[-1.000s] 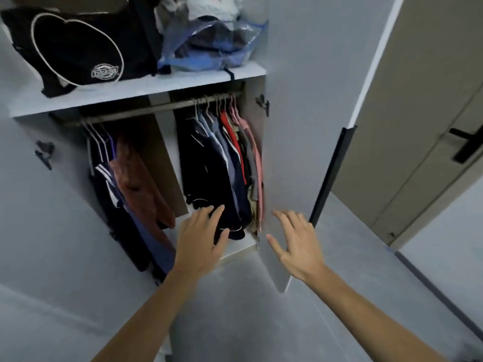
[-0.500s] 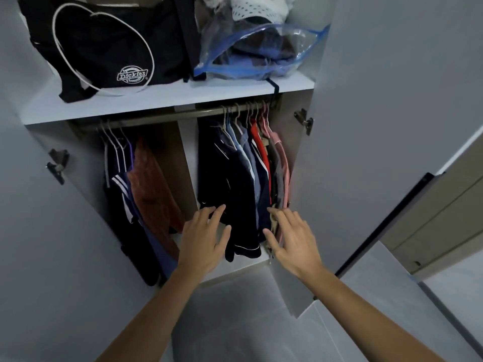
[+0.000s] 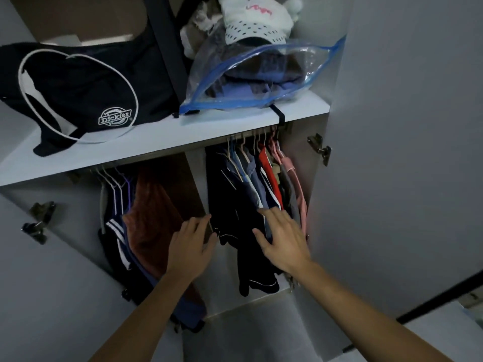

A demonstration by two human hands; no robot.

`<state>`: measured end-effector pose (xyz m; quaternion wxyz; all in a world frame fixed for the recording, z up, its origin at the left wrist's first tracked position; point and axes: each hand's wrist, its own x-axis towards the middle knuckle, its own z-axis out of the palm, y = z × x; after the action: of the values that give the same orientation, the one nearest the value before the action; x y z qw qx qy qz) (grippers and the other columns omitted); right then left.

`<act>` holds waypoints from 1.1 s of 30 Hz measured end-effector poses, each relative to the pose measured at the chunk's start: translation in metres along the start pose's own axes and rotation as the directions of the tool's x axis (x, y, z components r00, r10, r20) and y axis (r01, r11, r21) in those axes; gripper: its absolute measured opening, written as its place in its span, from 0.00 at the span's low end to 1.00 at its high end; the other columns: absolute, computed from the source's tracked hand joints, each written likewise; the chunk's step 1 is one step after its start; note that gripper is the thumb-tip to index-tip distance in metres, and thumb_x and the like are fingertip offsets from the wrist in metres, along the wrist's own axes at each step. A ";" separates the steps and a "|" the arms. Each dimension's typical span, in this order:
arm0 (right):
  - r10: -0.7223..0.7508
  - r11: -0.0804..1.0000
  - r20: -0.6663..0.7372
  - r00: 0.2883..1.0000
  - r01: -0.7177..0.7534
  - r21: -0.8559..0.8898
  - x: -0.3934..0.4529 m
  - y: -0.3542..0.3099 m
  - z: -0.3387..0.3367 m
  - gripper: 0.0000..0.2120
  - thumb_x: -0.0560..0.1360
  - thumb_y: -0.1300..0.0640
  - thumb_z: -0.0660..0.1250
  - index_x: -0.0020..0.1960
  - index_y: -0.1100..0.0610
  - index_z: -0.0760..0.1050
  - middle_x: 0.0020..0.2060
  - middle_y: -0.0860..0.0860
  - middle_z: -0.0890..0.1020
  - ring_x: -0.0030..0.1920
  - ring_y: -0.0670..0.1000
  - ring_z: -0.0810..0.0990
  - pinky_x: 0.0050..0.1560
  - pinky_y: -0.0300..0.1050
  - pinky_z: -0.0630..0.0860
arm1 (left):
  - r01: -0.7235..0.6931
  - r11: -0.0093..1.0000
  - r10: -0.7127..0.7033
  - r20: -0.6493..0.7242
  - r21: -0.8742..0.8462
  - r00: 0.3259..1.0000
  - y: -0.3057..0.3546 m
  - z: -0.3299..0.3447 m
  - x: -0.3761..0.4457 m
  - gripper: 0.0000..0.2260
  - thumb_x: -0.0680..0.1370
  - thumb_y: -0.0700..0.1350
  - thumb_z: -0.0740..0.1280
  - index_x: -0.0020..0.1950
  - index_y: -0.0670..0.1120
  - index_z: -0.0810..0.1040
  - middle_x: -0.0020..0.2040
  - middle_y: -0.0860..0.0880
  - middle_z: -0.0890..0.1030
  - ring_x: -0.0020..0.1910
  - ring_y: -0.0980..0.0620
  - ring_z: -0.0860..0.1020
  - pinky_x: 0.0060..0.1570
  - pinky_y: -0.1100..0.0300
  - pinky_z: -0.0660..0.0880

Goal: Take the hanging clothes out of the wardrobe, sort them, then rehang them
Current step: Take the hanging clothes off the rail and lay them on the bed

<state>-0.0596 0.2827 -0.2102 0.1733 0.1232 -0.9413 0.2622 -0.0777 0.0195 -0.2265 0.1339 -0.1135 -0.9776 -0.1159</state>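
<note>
The wardrobe stands open in front of me. On the right of its rail hangs a tight group of clothes (image 3: 243, 194): dark, blue, red and pink garments on several hangers. On the left hangs a smaller group (image 3: 122, 226) with a rust-brown garment (image 3: 154, 218) and a striped dark one. My left hand (image 3: 192, 244) is stretched out with straight fingers in the gap between the two groups. My right hand (image 3: 285, 237) reaches with straight fingers at the front of the right group, at or very near the dark and blue garments.
A white shelf (image 3: 167, 137) above the rail carries a black Dickies bag (image 3: 78, 92), a clear zip bag of folded clothes (image 3: 261, 77) and a white cap (image 3: 256, 24). Open grey doors flank me: left door (image 3: 39, 296), right door (image 3: 405, 178). Grey floor (image 3: 256, 333) lies below.
The view has moved closer and tilted upward. Both hands have advanced into the wardrobe; the right hand has moved from the door's edge to the right group of clothes.
</note>
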 end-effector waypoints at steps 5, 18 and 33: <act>0.035 0.999 0.023 0.999 -0.034 -0.033 0.032 0.004 0.019 0.24 0.82 0.42 0.62 0.74 0.52 0.70 0.62 0.47 0.76 0.60 0.52 0.76 0.56 0.51 0.78 | -0.062 0.998 0.063 0.005 -0.016 0.998 0.004 0.016 0.053 0.27 0.83 0.60 0.53 0.77 0.48 0.70 0.64 0.48 0.78 0.61 0.46 0.77 0.51 0.48 0.77; 0.187 0.960 -0.045 0.981 -0.192 -0.203 0.134 0.017 0.099 0.25 0.80 0.43 0.66 0.72 0.55 0.69 0.62 0.54 0.78 0.59 0.58 0.79 0.55 0.53 0.79 | -0.142 0.974 0.144 0.002 -0.175 0.990 -0.033 0.082 0.226 0.30 0.83 0.58 0.63 0.81 0.46 0.63 0.74 0.45 0.69 0.71 0.41 0.71 0.60 0.43 0.77; 0.199 0.855 -0.225 0.954 -0.282 -0.436 0.179 0.042 0.164 0.14 0.80 0.46 0.66 0.58 0.55 0.75 0.39 0.52 0.83 0.36 0.59 0.82 0.36 0.49 0.68 | -0.042 0.968 0.041 -0.009 -0.246 0.999 -0.058 0.139 0.319 0.28 0.81 0.61 0.65 0.74 0.45 0.68 0.73 0.37 0.68 0.67 0.33 0.74 0.57 0.42 0.77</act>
<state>-0.2795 0.2044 -0.2909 0.2440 -0.0639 -0.9659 0.0590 -0.4247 0.0611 -0.2767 0.1230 -0.1493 -0.9529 -0.2334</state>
